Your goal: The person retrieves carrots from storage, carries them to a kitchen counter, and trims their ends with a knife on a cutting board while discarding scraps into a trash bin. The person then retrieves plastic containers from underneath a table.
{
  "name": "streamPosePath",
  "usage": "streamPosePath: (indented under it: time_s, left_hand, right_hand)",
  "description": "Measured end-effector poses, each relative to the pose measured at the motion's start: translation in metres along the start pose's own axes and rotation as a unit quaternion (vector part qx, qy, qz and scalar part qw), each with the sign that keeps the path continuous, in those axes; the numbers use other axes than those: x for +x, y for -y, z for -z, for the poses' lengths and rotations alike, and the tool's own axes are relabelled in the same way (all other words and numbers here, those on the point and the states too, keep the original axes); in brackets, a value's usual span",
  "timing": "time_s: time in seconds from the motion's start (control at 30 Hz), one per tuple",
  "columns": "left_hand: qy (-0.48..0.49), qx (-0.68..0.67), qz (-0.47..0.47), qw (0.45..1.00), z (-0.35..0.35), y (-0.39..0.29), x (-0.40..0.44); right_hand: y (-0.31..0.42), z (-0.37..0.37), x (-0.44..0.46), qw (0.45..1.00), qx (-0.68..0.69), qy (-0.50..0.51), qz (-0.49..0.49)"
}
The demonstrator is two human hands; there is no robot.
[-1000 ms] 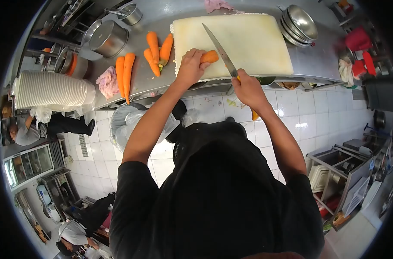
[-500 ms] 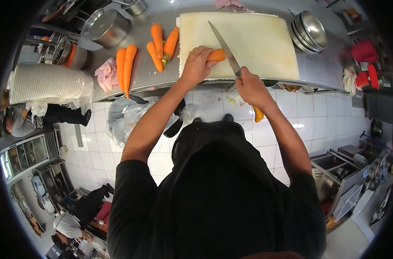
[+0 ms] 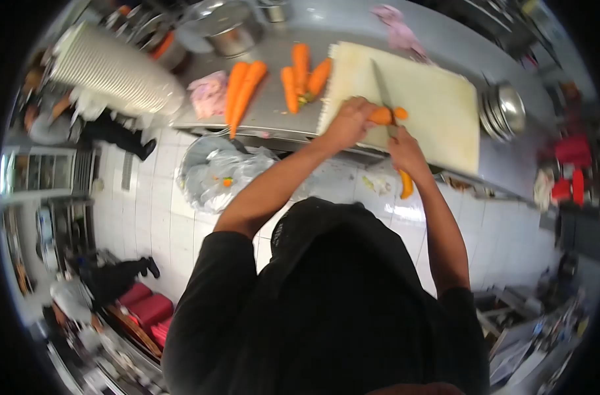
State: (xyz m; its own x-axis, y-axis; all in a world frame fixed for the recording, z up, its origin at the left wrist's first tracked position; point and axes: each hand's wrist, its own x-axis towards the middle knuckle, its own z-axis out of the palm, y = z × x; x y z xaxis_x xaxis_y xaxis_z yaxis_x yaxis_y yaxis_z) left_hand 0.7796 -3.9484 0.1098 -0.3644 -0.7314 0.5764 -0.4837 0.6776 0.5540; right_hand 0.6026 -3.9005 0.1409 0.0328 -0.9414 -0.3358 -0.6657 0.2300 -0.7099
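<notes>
On the cream cutting board [image 3: 439, 95], my left hand [image 3: 350, 122] is closed around a peeled carrot [image 3: 380, 116]. My right hand [image 3: 406, 151] grips a knife [image 3: 381, 84] whose yellow handle end sticks out below the fist. The blade crosses the carrot's right end, pointing away from me. Just right of the blade shows a small carrot piece [image 3: 401, 113]; whether it is fully cut off I cannot tell. Left of the board lie several more carrots, one cluster [image 3: 301, 71] near the board and another pair [image 3: 245, 92] farther left.
A pink cloth [image 3: 210, 94] and stacked white containers [image 3: 115, 69] stand left, with a metal pot [image 3: 231, 29] behind. Metal bowls [image 3: 504, 110] are stacked right of the board. A bag-lined bin [image 3: 208, 174] is below the counter. Two people are at the left.
The view has swung, so the counter appears shifted right and tilted. The knife has come down across the carrot's end, and a piece now shows on its right side.
</notes>
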Motion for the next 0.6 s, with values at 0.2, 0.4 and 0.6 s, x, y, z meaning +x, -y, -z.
streamPosePath:
  time_s: [0.2, 0.4, 0.6]
  left_hand:
    - [-0.171, 0.075, 0.138, 0.973, 0.070, 0.007, -0.027]
    - [-0.227, 0.191, 0.269, 0.916, 0.123, 0.089, -0.066]
    - [-0.243, 0.350, 0.209, 0.880, 0.123, 0.106, -0.040]
  right_hand:
    - [0.010, 0.005, -0.013, 0.997, 0.053, -0.009, -0.056]
    - [0.013, 0.011, -0.036, 0.991, 0.113, -0.044, -0.059]
    - [0.004, 0.036, -0.076, 0.975, 0.183, -0.093, -0.083]
